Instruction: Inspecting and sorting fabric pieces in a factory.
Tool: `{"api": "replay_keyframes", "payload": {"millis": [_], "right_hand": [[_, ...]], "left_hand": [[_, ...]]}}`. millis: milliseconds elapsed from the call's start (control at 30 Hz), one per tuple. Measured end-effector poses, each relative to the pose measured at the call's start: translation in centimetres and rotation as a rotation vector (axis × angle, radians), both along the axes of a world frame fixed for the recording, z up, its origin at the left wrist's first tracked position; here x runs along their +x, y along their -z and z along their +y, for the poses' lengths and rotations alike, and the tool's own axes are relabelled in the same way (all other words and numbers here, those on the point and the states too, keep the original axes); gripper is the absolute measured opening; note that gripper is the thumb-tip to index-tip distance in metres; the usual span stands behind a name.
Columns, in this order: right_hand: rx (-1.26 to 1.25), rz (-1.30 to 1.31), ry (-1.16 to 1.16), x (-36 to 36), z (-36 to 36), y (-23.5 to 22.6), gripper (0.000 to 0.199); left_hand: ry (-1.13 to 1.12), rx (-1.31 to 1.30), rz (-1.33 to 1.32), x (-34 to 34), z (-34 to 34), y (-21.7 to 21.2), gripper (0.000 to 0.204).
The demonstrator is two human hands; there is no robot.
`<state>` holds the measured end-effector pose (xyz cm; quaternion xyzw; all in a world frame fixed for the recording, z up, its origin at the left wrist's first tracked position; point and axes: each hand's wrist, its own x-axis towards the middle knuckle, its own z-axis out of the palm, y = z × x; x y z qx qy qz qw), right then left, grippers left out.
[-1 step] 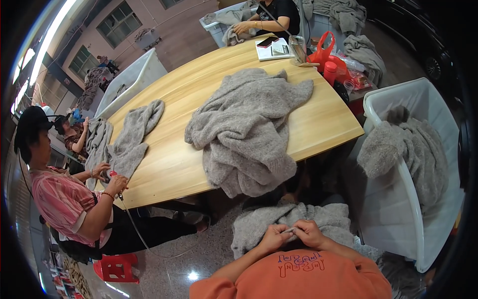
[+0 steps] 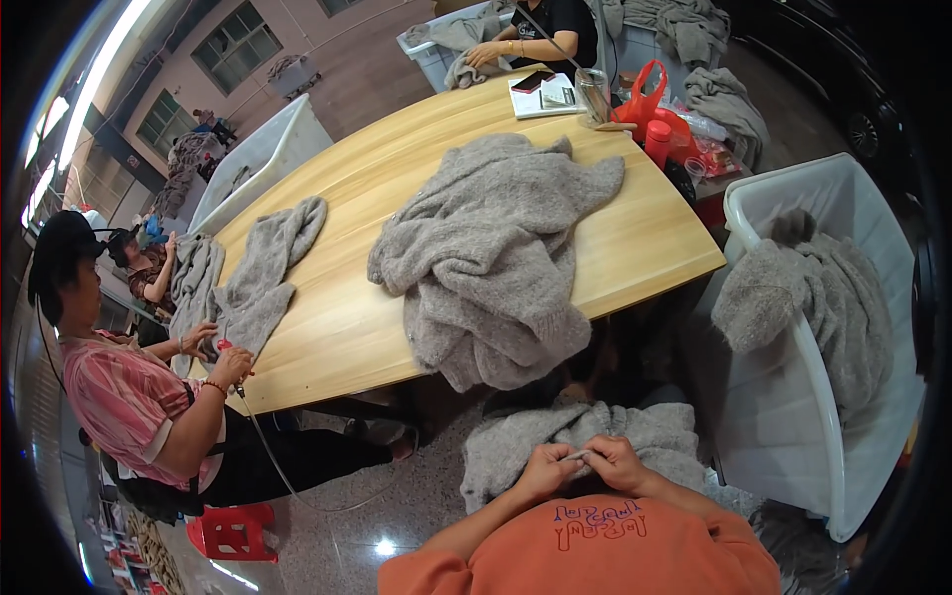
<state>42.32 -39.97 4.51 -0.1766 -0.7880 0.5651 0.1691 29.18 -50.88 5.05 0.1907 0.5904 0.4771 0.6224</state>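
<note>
Garment [image 2: 650,424]: grey fuzzy knit, bunched just ahead of orange shirt [image 2: 645,565], below near edge of bench [image 2: 327,337]. Left hand [image 2: 543,471], right hand [image 2: 614,463]: fingers of both pinched on a fold. White bin [image 2: 764,436] off right corner, grey knit [image 2: 843,307] over its rim. Bigger grey pile [image 2: 496,248] overhangs near edge. Pale wood-grain top, pinkish wall [image 2: 307,45] beyond.

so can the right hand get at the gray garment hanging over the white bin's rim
Probably yes, perhaps with a lean: the gray garment hangs over the white bin's near side, with nothing visibly blocking it, though the right hand is pinching the lap garment.
</note>
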Motion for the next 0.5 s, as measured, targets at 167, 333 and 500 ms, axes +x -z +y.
{"api": "replay_keyframes", "payload": {"millis": [167,333,500], "right_hand": [[0.413,-0.047,0.106,1.0,1.8,-0.3,0.019],[0.302,-0.659,-0.174,7.0,2.3,3.5,0.031],[0.704,-0.344,0.226,6.0,2.2,0.1,0.032]], "left_hand": [[-0.261,0.171,-0.141,-1.0,0.5,1.3,0.005],[-0.357,0.170,-0.153,-1.6,-0.4,1.8,0.007],[-0.308,0.154,-0.052,-2.5,0.5,1.7,0.007]]}}
